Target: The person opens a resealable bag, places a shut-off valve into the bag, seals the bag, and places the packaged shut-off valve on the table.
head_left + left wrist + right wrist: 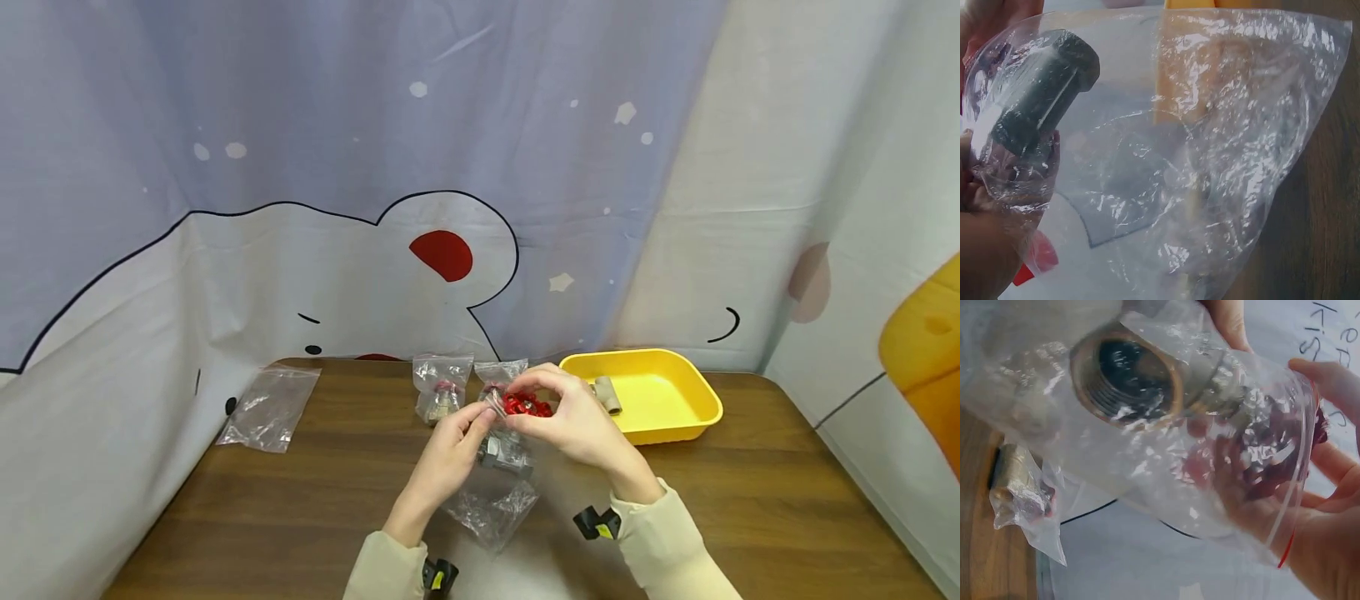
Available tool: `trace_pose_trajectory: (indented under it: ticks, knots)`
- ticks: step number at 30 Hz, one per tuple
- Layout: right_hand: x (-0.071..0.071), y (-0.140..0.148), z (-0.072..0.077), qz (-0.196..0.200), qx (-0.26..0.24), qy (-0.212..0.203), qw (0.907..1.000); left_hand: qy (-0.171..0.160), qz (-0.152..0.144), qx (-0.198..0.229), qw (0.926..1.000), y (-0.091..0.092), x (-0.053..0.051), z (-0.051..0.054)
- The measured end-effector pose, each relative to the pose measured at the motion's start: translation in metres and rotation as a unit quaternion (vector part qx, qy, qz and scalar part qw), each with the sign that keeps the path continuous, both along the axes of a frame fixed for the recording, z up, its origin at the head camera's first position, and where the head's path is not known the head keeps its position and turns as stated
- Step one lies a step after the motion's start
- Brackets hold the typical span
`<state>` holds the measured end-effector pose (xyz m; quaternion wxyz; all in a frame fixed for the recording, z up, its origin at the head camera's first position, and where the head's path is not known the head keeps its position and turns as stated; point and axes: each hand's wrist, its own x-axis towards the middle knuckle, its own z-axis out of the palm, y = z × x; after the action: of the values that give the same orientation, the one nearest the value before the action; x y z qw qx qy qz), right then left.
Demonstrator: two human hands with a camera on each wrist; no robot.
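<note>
A clear plastic bag (491, 510) hangs between the two hands, its upper edge pinched by the left hand's (441, 463) thumb and fingers. The right hand (581, 423) has thumb and fingers curled round a red wheel-shaped handle (527, 405) at the bag's mouth. Through the film, a dark fitting (504, 456) shows below the hands; the left wrist view shows it as a cylinder (1044, 94) with a faceted end. In the right wrist view a threaded metal opening (1132, 381) is behind film, and the right hand (1329, 531) is at the zip edge.
A yellow tray (667, 433) at the back right holds pale pipe pieces (608, 395). Two bags stand near the back: one bag (442, 390) with a red-topped fitting, another bag (501, 372) partly behind the hands. A flat clear bag (273, 408) lies at left.
</note>
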<state>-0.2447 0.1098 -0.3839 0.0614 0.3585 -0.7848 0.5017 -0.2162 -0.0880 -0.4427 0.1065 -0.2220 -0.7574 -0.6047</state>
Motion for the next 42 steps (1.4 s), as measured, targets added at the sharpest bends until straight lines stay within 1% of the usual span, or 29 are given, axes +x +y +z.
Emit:
trace_pose_trajectory:
  ticks: [2, 4, 7, 9, 11, 13, 17, 18, 20, 21, 24, 25, 26, 30, 33, 35, 38, 39, 42]
  knots:
    - [0.002, 0.002, -0.001, -0.005, 0.001, 0.018, 0.9998, -0.001, 0.002, 0.005, 1.0, 0.001, 0.0, 0.0]
    - [0.005, 0.003, 0.001, -0.003, 0.003, 0.03, 0.9995, -0.003, -0.004, 0.013, 0.9999, 0.002, 0.0, 0.0]
    - [0.016, 0.003, 0.01, -0.002, 0.014, 0.044, 0.9989, -0.007, -0.018, 0.023, 0.9996, 0.003, 0.001, 0.0]
    - [0.023, 0.004, 0.018, 0.006, 0.012, 0.044, 0.999, -0.011, -0.027, 0.028, 0.9992, 0.004, 0.001, 0.0]
    - [0.026, 0.006, 0.025, 0.008, 0.008, 0.049, 0.9987, -0.013, -0.028, 0.027, 0.9992, 0.004, 0.001, 0.0]
    - [0.025, 0.01, 0.026, 0.008, -0.007, 0.049, 0.9988, -0.015, -0.031, 0.026, 0.9991, 0.004, 0.001, 0.002]
    - [0.011, 0.02, 0.014, 0.007, -0.028, 0.064, 0.9975, -0.014, -0.043, 0.029, 0.9985, 0.006, 0.003, 0.005]
    - [0.007, 0.022, 0.01, 0.005, -0.023, 0.077, 0.9968, -0.014, -0.045, 0.032, 0.9984, 0.007, 0.003, 0.005]
    - [0.001, 0.022, 0.003, 0.001, 0.001, 0.12, 0.9928, -0.014, -0.04, 0.034, 0.9985, 0.009, 0.003, 0.005]
    - [-0.001, 0.022, 0.0, 0.002, 0.012, 0.137, 0.9905, -0.014, -0.033, 0.034, 0.9988, 0.01, 0.003, 0.005]
    - [-0.006, 0.018, -0.005, -0.002, 0.047, 0.196, 0.9796, -0.012, -0.008, 0.034, 0.9993, 0.013, 0.003, 0.004]
    - [-0.006, 0.017, -0.006, 0.001, 0.05, 0.202, 0.9781, -0.011, -0.001, 0.036, 0.9993, 0.014, 0.003, 0.004]
    - [-0.006, 0.016, -0.007, 0.007, 0.051, 0.203, 0.9779, -0.009, 0.004, 0.038, 0.9992, 0.015, 0.003, 0.003]
    - [-0.005, 0.014, -0.007, 0.005, 0.059, 0.214, 0.975, -0.008, 0.02, 0.047, 0.9986, 0.017, 0.002, 0.003]
    - [-0.003, 0.013, -0.006, 0.013, 0.064, 0.214, 0.9747, -0.017, 0.026, 0.051, 0.9982, 0.019, 0.003, 0.005]
    - [-0.002, 0.013, -0.006, 0.025, 0.068, 0.212, 0.9745, -0.023, 0.025, 0.047, 0.9983, 0.019, 0.004, 0.006]
    - [-0.001, 0.013, -0.008, 0.041, 0.074, 0.205, 0.9752, -0.028, 0.015, 0.054, 0.998, 0.02, 0.006, 0.006]
    - [-0.001, 0.013, -0.008, 0.044, 0.077, 0.201, 0.9757, -0.028, 0.01, 0.057, 0.9979, 0.019, 0.005, 0.004]
    - [0.0, 0.012, -0.009, 0.046, 0.088, 0.188, 0.9771, -0.024, 0.005, 0.066, 0.9975, 0.019, 0.006, 0.003]
